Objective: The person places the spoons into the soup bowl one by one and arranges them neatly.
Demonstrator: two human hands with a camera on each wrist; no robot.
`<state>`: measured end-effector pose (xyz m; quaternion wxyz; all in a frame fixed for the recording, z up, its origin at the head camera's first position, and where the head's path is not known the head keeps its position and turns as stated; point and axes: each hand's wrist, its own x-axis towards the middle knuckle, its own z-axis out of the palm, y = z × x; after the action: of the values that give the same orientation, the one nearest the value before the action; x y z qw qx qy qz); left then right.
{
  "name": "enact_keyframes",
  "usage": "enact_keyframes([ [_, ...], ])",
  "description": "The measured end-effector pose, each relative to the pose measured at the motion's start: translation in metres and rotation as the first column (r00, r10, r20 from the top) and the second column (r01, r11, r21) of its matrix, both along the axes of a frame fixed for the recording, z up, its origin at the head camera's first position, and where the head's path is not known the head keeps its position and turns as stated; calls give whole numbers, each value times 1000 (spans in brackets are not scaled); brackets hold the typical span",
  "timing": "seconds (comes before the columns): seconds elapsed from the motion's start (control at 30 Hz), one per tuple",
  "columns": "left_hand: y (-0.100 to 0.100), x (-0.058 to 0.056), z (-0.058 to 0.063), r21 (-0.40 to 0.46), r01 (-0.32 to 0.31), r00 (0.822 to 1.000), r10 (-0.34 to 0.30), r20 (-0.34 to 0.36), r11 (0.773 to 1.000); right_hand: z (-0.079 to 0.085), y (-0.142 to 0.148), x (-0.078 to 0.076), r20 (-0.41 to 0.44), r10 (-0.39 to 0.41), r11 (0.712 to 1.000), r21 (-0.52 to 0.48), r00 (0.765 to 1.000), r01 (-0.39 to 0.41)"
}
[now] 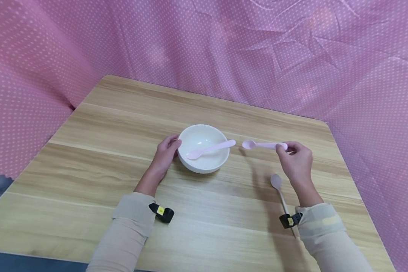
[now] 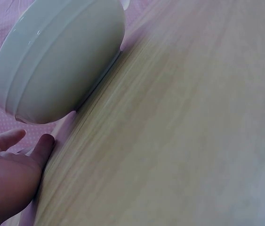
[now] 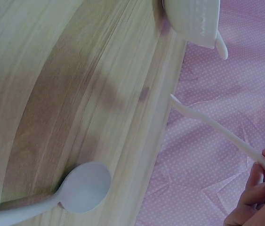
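A white bowl (image 1: pixel 204 166) sits upright on the wooden table. Inside it leans a pale pink spoon (image 1: pixel 210 149), its handle resting over the right rim. My left hand (image 1: pixel 166 153) holds the bowl's left side, thumb at the rim; some of its fingers stand apart from the bowl in the left wrist view. To the right of the bowl, my right hand (image 1: pixel 296 160) pinches a second pink spoon (image 1: pixel 263 145) by the handle end, above the table, its head towards the bowl. A larger greyish spoon (image 3: pixel 86 187) lies on the table below that hand.
The wooden table (image 1: pixel 88 170) has its far edge against a pink dotted curtain (image 1: pixel 204 49), which also hangs at both sides. A black wrist strap (image 1: pixel 290 220) on the right sleeve covers part of the greyish spoon's handle in the head view.
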<state>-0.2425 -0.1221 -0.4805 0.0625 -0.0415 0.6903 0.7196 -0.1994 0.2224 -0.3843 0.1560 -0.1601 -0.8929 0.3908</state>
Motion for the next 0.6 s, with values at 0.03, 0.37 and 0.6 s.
enact_keyframes([
  [0.03, 0, 0, 0, 1, -1, 1000, 1, -2, 1000, 1, 0, 0, -4, 0, 1000, -1, 1000, 0],
  [0.37, -1, 1, 1, 3, 6, 1000, -6, 2, 1000, 5, -3, 4, -52, 9, 1000, -18, 999, -10],
  [0.6, -1, 1, 2, -8, 2, 1000, -2, -4, 1000, 13, -5, 7, -78, 29, 999, -17, 997, -30],
])
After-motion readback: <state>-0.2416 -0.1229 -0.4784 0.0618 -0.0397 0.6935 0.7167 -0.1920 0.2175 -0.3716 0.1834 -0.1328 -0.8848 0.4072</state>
